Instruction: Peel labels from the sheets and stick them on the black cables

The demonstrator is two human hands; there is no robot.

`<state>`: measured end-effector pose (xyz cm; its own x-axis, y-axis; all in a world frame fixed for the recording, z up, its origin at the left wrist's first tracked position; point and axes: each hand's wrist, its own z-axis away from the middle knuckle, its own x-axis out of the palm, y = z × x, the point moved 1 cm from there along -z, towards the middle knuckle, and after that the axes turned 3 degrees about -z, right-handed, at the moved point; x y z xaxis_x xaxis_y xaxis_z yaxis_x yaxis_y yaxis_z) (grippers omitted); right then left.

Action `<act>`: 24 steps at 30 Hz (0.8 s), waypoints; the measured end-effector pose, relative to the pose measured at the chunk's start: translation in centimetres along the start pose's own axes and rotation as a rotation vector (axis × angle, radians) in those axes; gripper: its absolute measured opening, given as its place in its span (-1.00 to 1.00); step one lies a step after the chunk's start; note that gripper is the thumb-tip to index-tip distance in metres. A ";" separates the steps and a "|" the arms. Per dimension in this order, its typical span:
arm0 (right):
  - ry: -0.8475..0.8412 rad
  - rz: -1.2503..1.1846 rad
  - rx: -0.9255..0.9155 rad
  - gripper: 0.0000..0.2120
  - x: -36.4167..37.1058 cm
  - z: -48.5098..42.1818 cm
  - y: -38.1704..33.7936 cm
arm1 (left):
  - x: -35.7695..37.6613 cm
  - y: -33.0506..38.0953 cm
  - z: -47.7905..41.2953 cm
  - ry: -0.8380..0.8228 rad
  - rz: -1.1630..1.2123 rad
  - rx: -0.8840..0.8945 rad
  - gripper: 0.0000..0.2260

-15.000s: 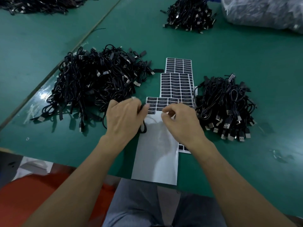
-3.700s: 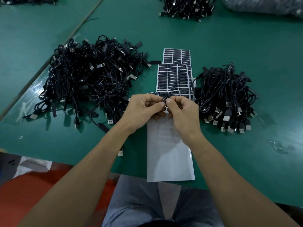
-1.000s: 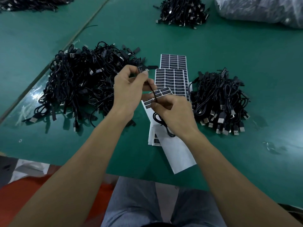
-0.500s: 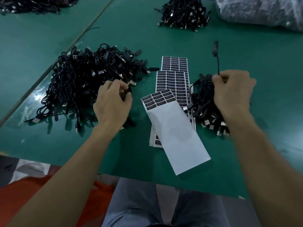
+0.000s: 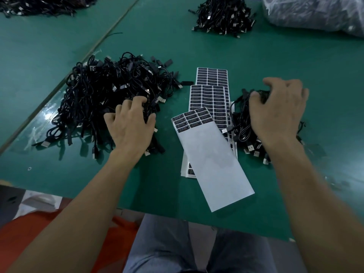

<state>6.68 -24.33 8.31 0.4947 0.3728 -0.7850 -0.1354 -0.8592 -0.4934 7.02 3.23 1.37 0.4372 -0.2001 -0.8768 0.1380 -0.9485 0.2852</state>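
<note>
left hand (image 5: 131, 125) curls into the big heap of black cables (image 5: 106, 91) by the left edge of the surface (image 5: 167, 42), right hand (image 5: 275, 113) seemingly clutches the smaller heap (image 5: 243, 125), label sheets (image 5: 209, 99) between them; limp, tangly leads, best pinched near a plug.

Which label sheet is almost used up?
The tilted nearest sheet: only a few black labels remain at its far end, the rest is bare white backing. The middle sheet and the far sheet are covered in labels wherever visible.
</note>
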 end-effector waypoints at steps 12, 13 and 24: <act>-0.538 -0.168 -0.200 -0.77 4.5 6.9 -3.4 | -0.4 -0.1 0.5 0.152 0.332 0.087 -0.82; -0.545 -0.159 -0.196 -0.76 4.8 7.1 -3.2 | -0.4 -0.1 0.6 0.192 0.314 0.121 -0.84; -0.534 -0.043 -0.062 -0.54 6.4 9.1 -2.3 | 0.6 -1.0 2.8 0.083 0.025 0.131 -0.81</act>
<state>2.32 -16.76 0.99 -0.0086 0.5207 -0.8537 -0.0654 -0.8522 -0.5191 4.64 3.33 -0.51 0.5119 -0.2077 -0.8335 0.0113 -0.9686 0.2483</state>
